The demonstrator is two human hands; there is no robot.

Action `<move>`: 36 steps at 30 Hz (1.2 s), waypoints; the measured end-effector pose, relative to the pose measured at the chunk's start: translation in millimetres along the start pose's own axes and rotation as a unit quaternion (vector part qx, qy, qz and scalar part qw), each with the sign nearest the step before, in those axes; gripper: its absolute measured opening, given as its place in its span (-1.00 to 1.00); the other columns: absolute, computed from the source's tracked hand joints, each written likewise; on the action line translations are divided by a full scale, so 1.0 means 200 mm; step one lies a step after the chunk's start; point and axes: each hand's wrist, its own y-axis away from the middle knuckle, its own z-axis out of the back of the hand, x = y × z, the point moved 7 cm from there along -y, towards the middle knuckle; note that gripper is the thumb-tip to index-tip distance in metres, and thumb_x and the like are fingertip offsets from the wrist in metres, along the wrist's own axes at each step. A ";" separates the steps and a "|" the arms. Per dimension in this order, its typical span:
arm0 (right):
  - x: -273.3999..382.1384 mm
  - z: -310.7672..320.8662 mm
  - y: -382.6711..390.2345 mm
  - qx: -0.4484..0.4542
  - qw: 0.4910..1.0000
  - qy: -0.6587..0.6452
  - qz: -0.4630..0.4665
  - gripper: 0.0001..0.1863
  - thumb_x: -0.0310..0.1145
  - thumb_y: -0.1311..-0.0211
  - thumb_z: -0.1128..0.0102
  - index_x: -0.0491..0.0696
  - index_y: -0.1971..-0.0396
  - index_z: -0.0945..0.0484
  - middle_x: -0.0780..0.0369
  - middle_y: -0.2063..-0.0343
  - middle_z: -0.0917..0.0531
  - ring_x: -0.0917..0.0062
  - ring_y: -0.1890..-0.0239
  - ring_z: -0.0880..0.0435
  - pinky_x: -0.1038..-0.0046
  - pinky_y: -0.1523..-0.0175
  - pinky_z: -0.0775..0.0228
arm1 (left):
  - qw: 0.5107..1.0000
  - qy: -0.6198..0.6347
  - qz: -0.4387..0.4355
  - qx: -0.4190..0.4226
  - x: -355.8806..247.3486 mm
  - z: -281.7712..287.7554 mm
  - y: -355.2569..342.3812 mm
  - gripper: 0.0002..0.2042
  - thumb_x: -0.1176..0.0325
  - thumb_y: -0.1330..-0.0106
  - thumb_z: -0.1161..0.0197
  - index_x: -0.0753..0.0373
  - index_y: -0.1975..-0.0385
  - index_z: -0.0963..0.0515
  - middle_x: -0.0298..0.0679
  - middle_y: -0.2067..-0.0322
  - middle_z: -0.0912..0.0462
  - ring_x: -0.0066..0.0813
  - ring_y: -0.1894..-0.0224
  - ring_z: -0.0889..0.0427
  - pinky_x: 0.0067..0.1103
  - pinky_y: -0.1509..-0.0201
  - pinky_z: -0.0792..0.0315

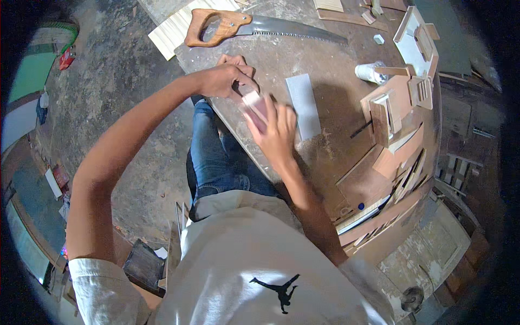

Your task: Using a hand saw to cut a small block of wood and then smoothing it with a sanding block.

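Observation:
Over the near left edge of the workbench (330,103), my left hand (230,78) is closed around one end of a small pale wooden piece (252,98). My right hand (277,130) grips a reddish-brown piece that looks like sandpaper (257,115), pressed against the wood. Motion blurs both pieces, and my fingers hide part of them. A flat light-grey rectangular sheet (304,107) lies just right of my right hand. Beyond my hands rests a handsaw with a wooden handle (219,26) and a long toothed blade (295,30).
A white plastic bottle (370,72) lies on its side at the right, near wooden frame parts (417,40) and small wooden assemblies (387,119). Several offcut strips (403,181) are heaped along the right edge. A pale board (170,35) sits under the saw handle's side.

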 end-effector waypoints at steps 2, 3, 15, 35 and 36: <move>-0.03 0.04 0.17 -0.007 1.000 -0.008 0.001 -0.24 -0.15 -0.15 -0.54 -0.19 -0.29 -0.48 0.05 0.16 -0.56 0.13 0.10 -0.53 0.11 -0.03 -0.35 | 0.999 0.000 0.027 0.041 -0.03 0.01 0.01 -0.44 0.26 0.04 -0.59 -0.01 -0.09 -0.72 -0.41 0.19 -0.50 -0.34 -0.09 -0.38 -0.31 -0.19 -0.10; -0.02 0.06 0.18 -0.009 1.000 0.017 0.000 -0.24 -0.12 -0.16 -0.53 -0.21 -0.28 -0.48 0.05 0.15 -0.57 0.13 0.11 -0.54 0.13 -0.03 -0.37 | 0.999 0.009 0.028 0.044 -0.03 0.01 0.00 -0.45 0.25 0.04 -0.58 -0.02 -0.08 -0.72 -0.40 0.20 -0.50 -0.32 -0.08 -0.38 -0.31 -0.21 -0.10; 0.02 -0.02 -0.02 -0.026 0.999 0.033 -0.008 -0.23 -0.11 -0.14 -0.56 -0.20 -0.28 -0.48 0.05 0.20 -0.54 0.13 0.15 -0.52 0.14 -0.04 -0.36 | 0.999 0.002 0.021 0.047 0.03 0.00 -0.02 -0.45 0.22 0.03 -0.59 -0.04 -0.09 -0.71 -0.44 0.17 -0.54 -0.35 -0.11 -0.39 -0.30 -0.21 -0.10; 0.02 -0.05 -0.11 -0.001 1.000 0.027 -0.008 -0.25 -0.08 -0.17 -0.51 -0.19 -0.27 -0.49 0.02 0.15 -0.57 0.13 0.14 -0.53 0.19 -0.04 -0.37 | 0.998 -0.048 0.013 0.044 0.04 -0.04 -0.02 -0.45 0.22 0.04 -0.59 -0.04 -0.07 -0.71 -0.41 0.23 -0.51 -0.32 -0.02 -0.40 -0.31 -0.20 -0.12; 0.02 -0.07 -0.13 0.003 1.000 0.025 -0.013 -0.23 -0.09 -0.16 -0.52 -0.19 -0.28 -0.48 0.02 0.14 -0.57 0.13 0.12 -0.54 0.17 -0.05 -0.37 | 0.998 -0.047 0.013 0.047 0.04 -0.06 -0.02 -0.45 0.22 0.04 -0.59 -0.04 -0.07 -0.71 -0.41 0.23 -0.51 -0.32 -0.02 -0.40 -0.31 -0.20 -0.12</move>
